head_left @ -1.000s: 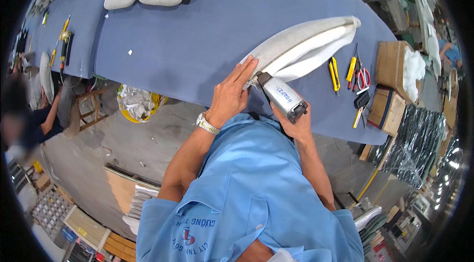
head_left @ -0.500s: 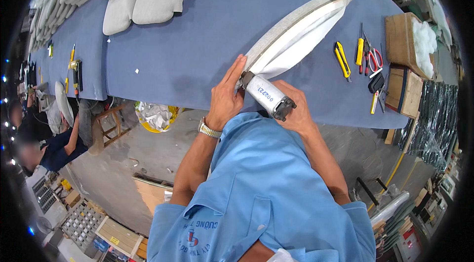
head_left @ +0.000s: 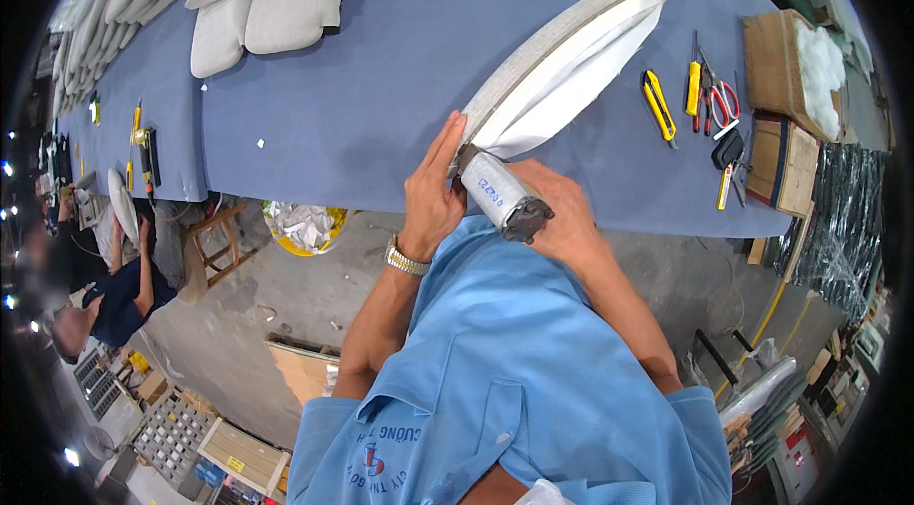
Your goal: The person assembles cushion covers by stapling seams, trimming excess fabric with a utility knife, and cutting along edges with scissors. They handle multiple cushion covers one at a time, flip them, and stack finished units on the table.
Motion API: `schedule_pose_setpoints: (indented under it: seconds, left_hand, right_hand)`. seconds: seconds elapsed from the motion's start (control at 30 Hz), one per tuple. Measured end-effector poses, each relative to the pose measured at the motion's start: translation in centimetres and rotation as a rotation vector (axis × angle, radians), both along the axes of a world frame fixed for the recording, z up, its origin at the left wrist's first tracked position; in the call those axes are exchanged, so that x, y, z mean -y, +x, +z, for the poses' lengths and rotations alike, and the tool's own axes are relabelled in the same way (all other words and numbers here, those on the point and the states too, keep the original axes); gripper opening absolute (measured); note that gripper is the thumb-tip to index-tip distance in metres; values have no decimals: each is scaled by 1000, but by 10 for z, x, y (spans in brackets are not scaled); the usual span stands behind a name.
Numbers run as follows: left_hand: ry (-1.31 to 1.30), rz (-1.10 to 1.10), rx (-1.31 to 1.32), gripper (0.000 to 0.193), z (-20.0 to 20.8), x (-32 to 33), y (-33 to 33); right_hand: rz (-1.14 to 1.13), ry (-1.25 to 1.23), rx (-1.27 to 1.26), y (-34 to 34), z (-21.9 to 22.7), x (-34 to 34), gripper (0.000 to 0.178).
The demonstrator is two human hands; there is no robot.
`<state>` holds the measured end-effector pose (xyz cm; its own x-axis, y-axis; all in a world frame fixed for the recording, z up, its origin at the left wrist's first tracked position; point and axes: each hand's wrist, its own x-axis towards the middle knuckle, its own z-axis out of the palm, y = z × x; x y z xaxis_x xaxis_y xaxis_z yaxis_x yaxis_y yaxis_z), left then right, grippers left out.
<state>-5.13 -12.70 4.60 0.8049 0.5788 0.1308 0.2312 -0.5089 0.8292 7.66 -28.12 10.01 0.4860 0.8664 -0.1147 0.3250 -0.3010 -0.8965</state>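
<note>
A long curved frame piece (head_left: pixel 562 58) wrapped in grey and white fabric lies slantwise on the blue-covered table (head_left: pixel 381 77). My left hand (head_left: pixel 433 191) presses flat against its near end, fingers pointing up. My right hand (head_left: pixel 562 215) grips a grey, cylinder-bodied stapler tool (head_left: pixel 505 196) with a dark rear cap, its nose set against the frame's near end. A metal watch (head_left: pixel 407 259) sits on my left wrist.
A yellow utility knife (head_left: pixel 659 105), yellow screwdriver (head_left: pixel 693 86), red pliers (head_left: pixel 719 105) and cardboard boxes (head_left: pixel 785 86) lie at the right. Grey cushions (head_left: pixel 257 0) rest at the far left. A bin of scraps (head_left: pixel 305 224) stands under the table. Another person (head_left: pixel 105 296) sits left.
The view has shifted so the table and frame piece sit more to the right and closer. Both hands stay at the frame's near end with the tool; its nose has swung slightly toward the fabric.
</note>
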Motion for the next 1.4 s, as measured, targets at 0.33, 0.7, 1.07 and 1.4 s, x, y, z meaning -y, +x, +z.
schedule_pose_setpoints:
  seconds: [0.33, 0.7, 1.07, 1.4]
  left_hand:
    - [-73, 54, -72, 86, 2, 7, -9]
    - [-52, 79, -95, 87, -3, 13, -7]
    - [-19, 107, -117, 86, -9, 25, -12]
    - [1, 243, -58, 59, -25, 29, -1]
  right_hand:
    - [-16, 119, -56, -2, -11, 0, 42]
    - [26, 80, 50, -2, -15, 9, 33]
    - [-70, 94, -68, -10, -55, 27, 37]
    - [-291, -405, -78, 97, -93, 146, 38]
